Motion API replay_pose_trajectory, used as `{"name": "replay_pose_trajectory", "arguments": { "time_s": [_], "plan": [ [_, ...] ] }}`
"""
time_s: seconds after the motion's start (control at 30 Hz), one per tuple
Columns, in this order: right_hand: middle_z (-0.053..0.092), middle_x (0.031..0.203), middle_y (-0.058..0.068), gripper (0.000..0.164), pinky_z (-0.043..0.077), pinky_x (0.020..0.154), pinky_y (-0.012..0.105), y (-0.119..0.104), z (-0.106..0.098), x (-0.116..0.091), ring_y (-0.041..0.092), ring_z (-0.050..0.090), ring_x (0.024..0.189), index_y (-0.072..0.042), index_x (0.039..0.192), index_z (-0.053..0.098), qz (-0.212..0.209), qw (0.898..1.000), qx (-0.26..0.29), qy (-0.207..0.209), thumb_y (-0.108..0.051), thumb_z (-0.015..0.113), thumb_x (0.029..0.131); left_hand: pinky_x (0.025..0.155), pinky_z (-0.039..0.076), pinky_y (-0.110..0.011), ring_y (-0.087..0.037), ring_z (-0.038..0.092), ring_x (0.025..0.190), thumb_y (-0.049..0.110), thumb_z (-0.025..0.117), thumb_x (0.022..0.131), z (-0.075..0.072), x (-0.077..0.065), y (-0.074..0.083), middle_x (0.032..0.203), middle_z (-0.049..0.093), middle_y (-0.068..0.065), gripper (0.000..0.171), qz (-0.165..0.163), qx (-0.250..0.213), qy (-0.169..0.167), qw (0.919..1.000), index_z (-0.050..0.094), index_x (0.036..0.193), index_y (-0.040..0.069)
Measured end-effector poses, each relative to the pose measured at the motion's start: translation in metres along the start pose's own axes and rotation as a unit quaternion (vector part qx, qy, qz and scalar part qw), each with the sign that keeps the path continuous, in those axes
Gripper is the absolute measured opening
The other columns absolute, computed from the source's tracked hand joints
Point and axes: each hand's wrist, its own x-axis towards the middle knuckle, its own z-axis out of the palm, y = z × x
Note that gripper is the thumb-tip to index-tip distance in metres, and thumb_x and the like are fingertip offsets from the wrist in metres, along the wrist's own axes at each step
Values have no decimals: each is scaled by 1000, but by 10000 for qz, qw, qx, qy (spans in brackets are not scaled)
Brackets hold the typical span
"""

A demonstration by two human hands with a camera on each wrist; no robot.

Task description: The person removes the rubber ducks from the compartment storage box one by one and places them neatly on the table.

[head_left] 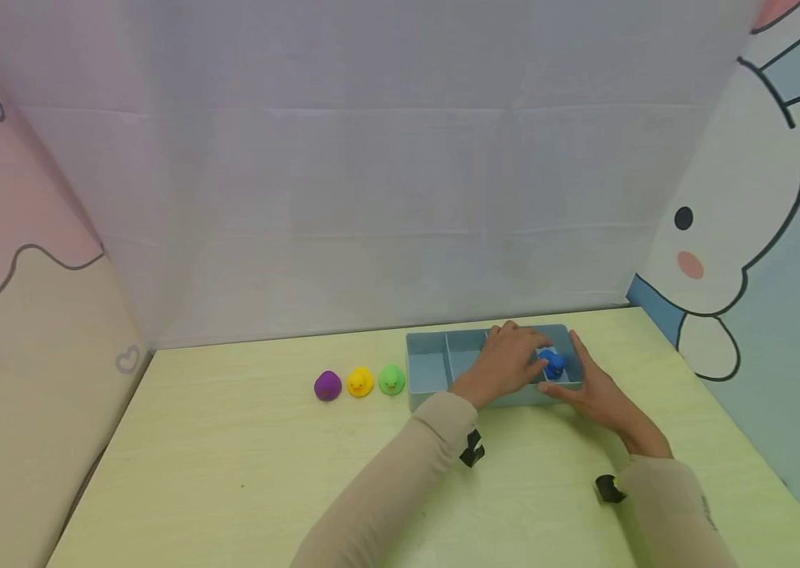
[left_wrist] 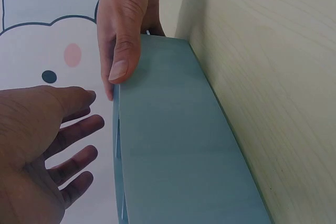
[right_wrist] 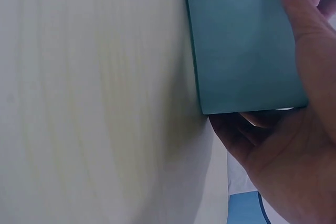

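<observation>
A blue-grey divided box (head_left: 430, 398) stands on the table, its compartments facing up. A blue duck (head_left: 553, 364) sits in the compartment at its right end. My left hand (head_left: 506, 360) hovers over the box just left of this duck; in the left wrist view its fingers (left_wrist: 79, 129) are spread and loosely bent, holding nothing. With the thumb on the front wall and the fingers round the end, my right hand (head_left: 602, 398) grips the box's right end. The right wrist view shows this grip, with some fingers hidden behind the box wall (right_wrist: 247, 45).
Left of the box, a purple duck (head_left: 327, 386), a yellow duck (head_left: 360, 382) and a green duck (head_left: 391, 380) stand in a row on the pale wooden table (head_left: 229, 473). A white cloth (head_left: 386, 173) hangs behind; printed panels flank both sides.
</observation>
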Motion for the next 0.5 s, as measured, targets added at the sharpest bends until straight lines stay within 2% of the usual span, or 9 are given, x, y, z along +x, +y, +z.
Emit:
{"name": "replay_pose_trajectory", "arguments": {
  "time_s": [0.13, 0.33, 0.5],
  "plan": [
    [1, 169, 32, 120, 31, 111, 74, -1, -2, -1, 60, 21, 149, -19, 161, -23, -115, 9998, -176, -47, -50, 71, 93, 96, 47, -33, -16, 59, 122, 36, 62, 102, 3, 3, -1, 136, 68, 11, 35, 39, -26, -19, 10000, 66, 135, 26],
    [15, 164, 39, 120, 38, 107, 71, 1, -9, -2, 61, 33, 143, -17, 163, -18, -234, 9981, -566, -58, -51, 72, 91, 99, 47, -34, -16, 60, 123, 36, 62, 102, 8, 8, -2, 134, 69, 11, 34, 67, 28, -89, 9999, 66, 134, 27],
    [19, 162, 40, 117, 40, 104, 72, 7, -15, -2, 62, 36, 141, -21, 164, -14, -291, 9972, -676, -97, -52, 72, 91, 98, 46, -33, -15, 59, 121, 37, 60, 103, 11, 13, -1, 132, 69, 12, 33, 68, 94, -219, 9997, 66, 134, 28]
  ]
}}
